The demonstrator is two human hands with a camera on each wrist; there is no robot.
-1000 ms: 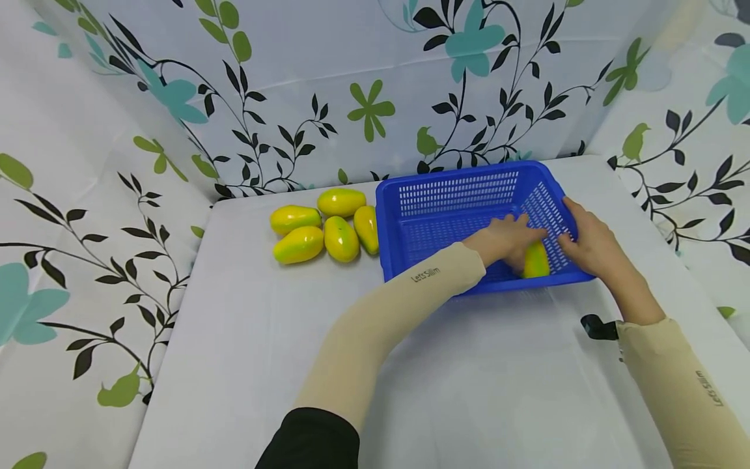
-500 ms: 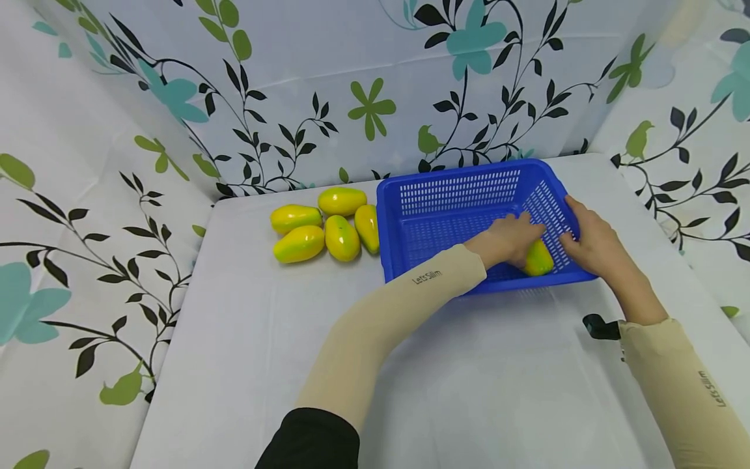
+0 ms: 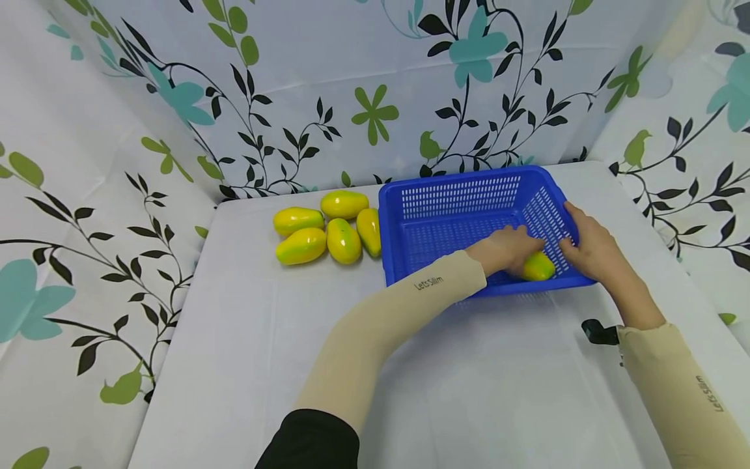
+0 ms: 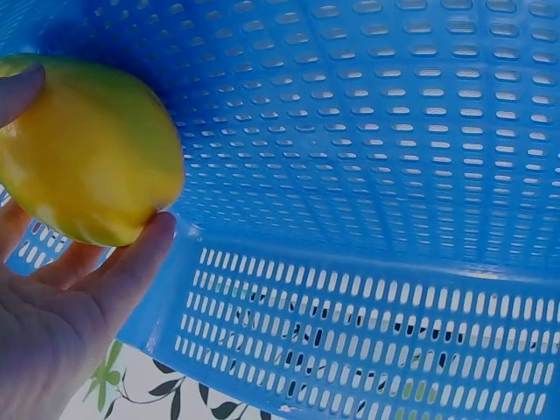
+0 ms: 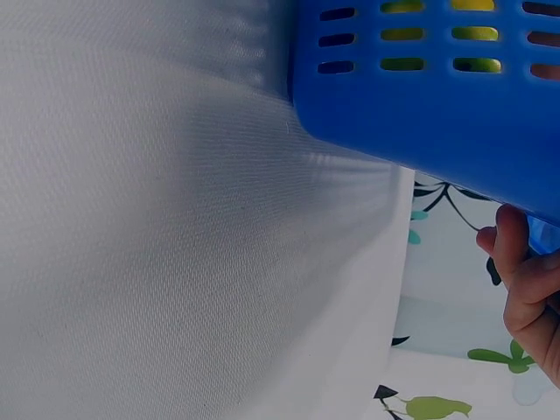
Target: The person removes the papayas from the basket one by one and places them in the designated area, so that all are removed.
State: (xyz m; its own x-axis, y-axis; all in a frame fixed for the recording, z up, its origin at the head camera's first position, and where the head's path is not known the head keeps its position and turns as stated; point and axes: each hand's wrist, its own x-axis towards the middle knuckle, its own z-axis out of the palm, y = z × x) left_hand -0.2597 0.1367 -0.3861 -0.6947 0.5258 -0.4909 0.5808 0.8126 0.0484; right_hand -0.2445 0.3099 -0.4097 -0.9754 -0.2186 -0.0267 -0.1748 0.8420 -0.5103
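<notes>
In the head view a blue plastic basket (image 3: 445, 185) stands on the white table. My left hand (image 3: 505, 250) reaches into its right end and grips a yellow-green mango (image 3: 538, 266) near the front right corner. Seen from the left wrist, the thumb lies on one side of the mango (image 4: 96, 153) and the fingers (image 4: 140, 262) curl against the other. My right hand (image 3: 594, 242) holds the basket's right rim, thumb on the inner side and fingers outside. In the right wrist view that hand (image 5: 529, 284) is partly cut off beside the basket wall (image 5: 420, 122).
Several loose mangoes (image 3: 344, 241) lie grouped on the table just left of the basket. A floral curtain (image 3: 328, 85) stands behind the table and along both sides. The white tabletop (image 3: 469, 378) extends in front of the basket.
The mango in my left hand has tipped from a steeper stance to lying lower in the basket's front right corner. My right hand keeps its hold on the rim.
</notes>
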